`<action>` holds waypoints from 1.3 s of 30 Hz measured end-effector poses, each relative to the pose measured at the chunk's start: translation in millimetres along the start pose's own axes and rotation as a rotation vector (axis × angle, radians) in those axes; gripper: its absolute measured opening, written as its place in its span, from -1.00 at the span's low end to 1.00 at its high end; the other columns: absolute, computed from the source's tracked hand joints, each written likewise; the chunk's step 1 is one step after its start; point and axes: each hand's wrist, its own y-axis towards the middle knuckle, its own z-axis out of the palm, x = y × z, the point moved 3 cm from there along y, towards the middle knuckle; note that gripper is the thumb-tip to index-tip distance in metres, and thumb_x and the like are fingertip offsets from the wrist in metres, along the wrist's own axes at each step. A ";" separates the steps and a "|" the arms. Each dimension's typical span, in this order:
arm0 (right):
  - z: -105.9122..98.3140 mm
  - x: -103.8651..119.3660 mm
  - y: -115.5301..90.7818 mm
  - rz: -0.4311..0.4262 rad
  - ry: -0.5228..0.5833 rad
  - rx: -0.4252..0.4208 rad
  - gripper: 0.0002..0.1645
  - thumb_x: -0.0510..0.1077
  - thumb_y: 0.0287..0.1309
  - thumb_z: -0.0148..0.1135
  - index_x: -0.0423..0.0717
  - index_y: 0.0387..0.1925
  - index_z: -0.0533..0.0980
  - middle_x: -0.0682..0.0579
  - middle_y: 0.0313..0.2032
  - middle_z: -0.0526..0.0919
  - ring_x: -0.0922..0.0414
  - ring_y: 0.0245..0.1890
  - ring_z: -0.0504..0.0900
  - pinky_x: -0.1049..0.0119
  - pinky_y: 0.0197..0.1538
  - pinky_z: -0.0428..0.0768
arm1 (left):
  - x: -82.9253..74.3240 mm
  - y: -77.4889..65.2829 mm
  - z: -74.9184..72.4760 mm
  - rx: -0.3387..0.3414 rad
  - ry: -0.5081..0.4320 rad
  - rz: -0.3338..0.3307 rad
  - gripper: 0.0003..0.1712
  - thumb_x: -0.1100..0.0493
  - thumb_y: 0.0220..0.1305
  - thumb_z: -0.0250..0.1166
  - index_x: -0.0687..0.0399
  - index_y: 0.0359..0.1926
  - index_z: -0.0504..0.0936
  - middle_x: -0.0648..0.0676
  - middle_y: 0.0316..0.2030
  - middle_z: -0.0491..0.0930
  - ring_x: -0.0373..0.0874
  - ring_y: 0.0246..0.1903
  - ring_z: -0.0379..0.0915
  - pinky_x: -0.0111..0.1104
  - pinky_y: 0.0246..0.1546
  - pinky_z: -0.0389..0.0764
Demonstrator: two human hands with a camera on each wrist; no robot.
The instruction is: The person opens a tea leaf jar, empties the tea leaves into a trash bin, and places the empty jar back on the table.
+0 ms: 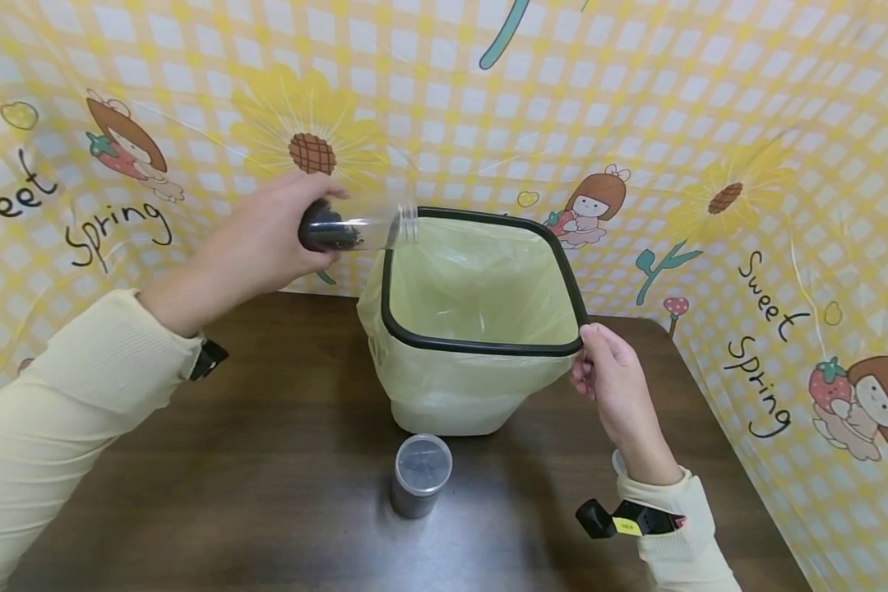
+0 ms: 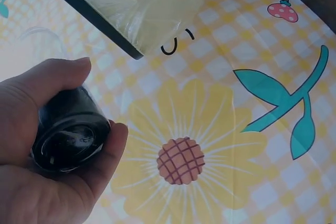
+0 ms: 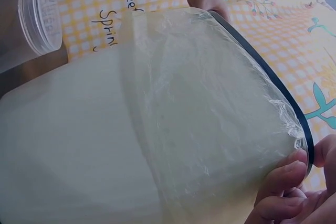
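A clear plastic jar (image 1: 373, 226) lies nearly on its side in the grip of my left hand (image 1: 274, 230). Dark contents sit toward its closed end, and its threaded mouth is at the left rim of a trash bin (image 1: 444, 395). In the left wrist view, fingers and thumb wrap the jar (image 2: 71, 142) near its base. The bin has a black rim frame (image 1: 481, 345) and a pale yellow liner (image 1: 474, 271) folded over the outside. My right hand (image 1: 610, 370) pinches the rim's near right corner, thumb on top, with fingers curled against the liner.
A second jar (image 1: 420, 477), with a translucent lid and dark contents, stands upright on the brown table (image 1: 289, 493) in front of the bin. Yellow checked cloth (image 1: 444, 99) with cartoon prints hangs behind and beside the table.
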 end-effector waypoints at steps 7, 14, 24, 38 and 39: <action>0.6 -0.4 0.1 -0.003 0.004 -0.005 -0.55 -0.08 0.57 -0.10 -0.06 -0.54 0.35 0.12 -0.66 0.40 0.23 -0.66 0.35 0.45 -0.56 0.30 | -5.4 1.8 1.6 -0.029 0.052 0.030 -0.29 0.42 0.05 0.45 0.17 0.28 0.49 0.29 0.02 0.43 0.22 -0.07 0.44 0.09 0.00 0.52; 1.1 -0.1 -0.2 -0.012 0.017 0.000 -0.55 -0.09 0.57 -0.11 -0.06 -0.54 0.35 0.12 -0.66 0.40 0.23 -0.65 0.35 0.45 -0.56 0.30 | -6.1 4.7 4.5 -0.052 0.134 0.096 -0.29 0.50 0.02 0.38 0.22 0.27 0.49 0.31 0.09 0.48 0.26 0.09 0.40 0.12 0.11 0.49; 1.3 -0.4 -0.8 -0.011 0.021 -0.004 -0.55 -0.08 0.58 -0.10 -0.05 -0.54 0.36 0.12 -0.66 0.40 0.23 -0.65 0.35 0.45 -0.56 0.32 | -3.5 8.1 9.2 -0.089 0.198 0.194 -0.35 0.51 0.09 0.38 0.10 0.23 0.52 0.23 0.05 0.50 0.22 0.03 0.41 0.11 0.00 0.55; 2.6 -0.4 -0.7 -0.019 0.023 0.000 -0.56 -0.10 0.58 -0.11 -0.06 -0.53 0.36 0.11 -0.65 0.39 0.23 -0.65 0.35 0.44 -0.55 0.31 | -5.2 15.4 13.6 -0.141 0.227 0.347 -0.41 0.54 0.14 0.40 0.15 0.19 0.56 0.25 0.03 0.53 0.23 0.09 0.41 0.05 0.02 0.57; 2.6 -0.4 -0.6 -0.019 0.024 0.000 -0.56 -0.10 0.58 -0.11 -0.07 -0.53 0.36 0.11 -0.65 0.39 0.23 -0.65 0.35 0.44 -0.56 0.31 | -5.4 15.8 13.8 -0.140 0.227 0.348 -0.42 0.54 0.15 0.40 0.15 0.18 0.56 0.26 0.04 0.53 0.23 0.09 0.41 0.05 0.03 0.57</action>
